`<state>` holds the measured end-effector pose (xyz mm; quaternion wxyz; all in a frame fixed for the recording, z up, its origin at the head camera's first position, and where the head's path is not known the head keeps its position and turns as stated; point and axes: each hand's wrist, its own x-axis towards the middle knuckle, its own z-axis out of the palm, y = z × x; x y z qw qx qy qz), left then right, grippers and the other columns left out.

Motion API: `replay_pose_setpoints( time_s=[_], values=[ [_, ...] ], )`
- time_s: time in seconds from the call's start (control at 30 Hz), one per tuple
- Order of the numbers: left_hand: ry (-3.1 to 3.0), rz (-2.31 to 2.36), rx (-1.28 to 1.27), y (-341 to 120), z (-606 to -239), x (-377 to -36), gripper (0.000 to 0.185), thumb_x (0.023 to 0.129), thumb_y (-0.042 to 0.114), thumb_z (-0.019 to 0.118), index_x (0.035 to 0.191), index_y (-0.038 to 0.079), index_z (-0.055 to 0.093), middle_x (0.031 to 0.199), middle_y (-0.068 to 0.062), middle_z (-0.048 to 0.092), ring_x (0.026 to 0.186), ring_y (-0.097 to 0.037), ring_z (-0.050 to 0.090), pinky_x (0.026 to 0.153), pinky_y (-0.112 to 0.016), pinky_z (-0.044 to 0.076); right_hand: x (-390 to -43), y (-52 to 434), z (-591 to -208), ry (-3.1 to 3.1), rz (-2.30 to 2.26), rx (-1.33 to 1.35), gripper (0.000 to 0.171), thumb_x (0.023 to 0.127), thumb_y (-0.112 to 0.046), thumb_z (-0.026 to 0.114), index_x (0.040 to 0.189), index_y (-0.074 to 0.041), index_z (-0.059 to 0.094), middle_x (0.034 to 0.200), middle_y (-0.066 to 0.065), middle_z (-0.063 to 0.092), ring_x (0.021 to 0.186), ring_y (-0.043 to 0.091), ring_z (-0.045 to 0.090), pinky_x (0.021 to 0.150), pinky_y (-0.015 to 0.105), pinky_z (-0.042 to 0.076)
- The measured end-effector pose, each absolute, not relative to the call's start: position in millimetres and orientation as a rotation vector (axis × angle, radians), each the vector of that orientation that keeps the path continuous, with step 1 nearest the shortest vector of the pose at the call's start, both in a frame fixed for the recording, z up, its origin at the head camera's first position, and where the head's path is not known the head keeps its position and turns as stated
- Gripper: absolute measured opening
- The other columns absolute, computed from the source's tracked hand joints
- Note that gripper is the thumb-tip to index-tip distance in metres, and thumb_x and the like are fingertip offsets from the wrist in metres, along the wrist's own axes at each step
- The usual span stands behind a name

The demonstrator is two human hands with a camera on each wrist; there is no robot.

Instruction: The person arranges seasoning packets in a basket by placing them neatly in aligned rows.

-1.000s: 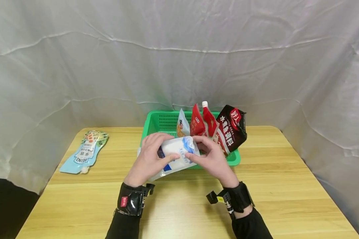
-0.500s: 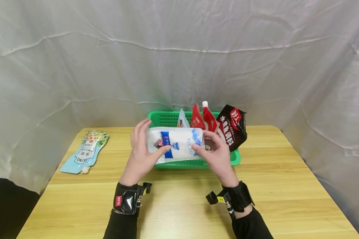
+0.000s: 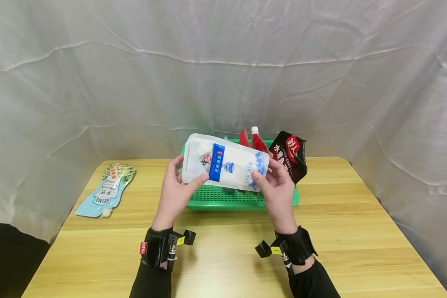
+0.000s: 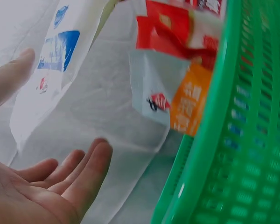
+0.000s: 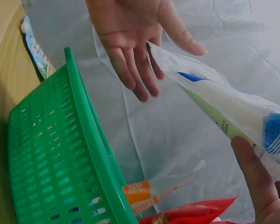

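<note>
A white and blue bag of salt [image 3: 227, 163] is held tilted above the green basket [image 3: 227, 205], its printed front towards the head camera. My right hand [image 3: 279, 198] pinches its right end, thumb on the front and fingers behind. At the other end my left hand [image 3: 175, 190] has its thumb by the front; in the left wrist view its fingers [image 4: 91, 170] are straight and spread away from the bag. Behind the bag, the basket holds a red pouch with a white cap [image 3: 258, 142], another red pouch [image 5: 191, 212], a pale and orange packet [image 4: 163, 88] and a black seasoning packet [image 3: 290, 155].
A light blue Heinz pouch [image 3: 106, 190] lies on the left of the wooden table [image 3: 223, 256]. Grey cloth [image 3: 223, 91] hangs behind the table and along its sides.
The bag of salt has risen and turned so its front shows, with its left end now higher. My left hand has loosened from it; my right hand still holds it. The Heinz pouch stays put.
</note>
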<state>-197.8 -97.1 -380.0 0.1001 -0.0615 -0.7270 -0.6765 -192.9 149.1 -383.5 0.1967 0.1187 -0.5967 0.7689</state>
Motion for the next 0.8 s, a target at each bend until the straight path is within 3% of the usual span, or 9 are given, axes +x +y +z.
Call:
replay_pose_setpoints(
  time_s=[0.17, 0.33, 0.8],
  values=[
    [-2.103, -2.075, -0.194, -92, -381, -197, 0.065, 0.089, 0.01, 0.083, 0.145, 0.005, 0.049, 0.129, -0.017, 0.066, 0.107, -0.029, 0.069, 0.084, -0.033, 0.062, -190, 145, -383, -1.624, 2.216, 0.3, 0.044, 0.095, 0.009, 0.066, 0.136, -0.003, 0.058, 0.126, 0.011, 0.063, 0.108, 0.021, 0.067, 0.086, 0.029, 0.062],
    [-1.891, -2.362, -0.138, -86, -380, -195, 0.048, 0.093, 0.009, 0.079, 0.136, 0.006, 0.059, 0.125, -0.015, 0.069, 0.103, -0.025, 0.073, 0.087, -0.042, 0.062, -188, 140, -385, -1.588, 2.255, 0.313, 0.042, 0.095, 0.01, 0.064, 0.134, -0.006, 0.058, 0.128, 0.011, 0.061, 0.108, 0.02, 0.068, 0.084, 0.028, 0.062],
    [-1.858, -2.455, -0.057, -78, -380, -192, 0.045, 0.091, 0.005, 0.08, 0.133, 0.006, 0.062, 0.125, -0.015, 0.071, 0.102, -0.024, 0.075, 0.084, -0.04, 0.063, -189, 134, -390, -1.625, 2.265, 0.369, 0.042, 0.096, 0.008, 0.063, 0.136, -0.002, 0.057, 0.129, 0.011, 0.06, 0.108, 0.019, 0.069, 0.085, 0.028, 0.062]
  ],
)
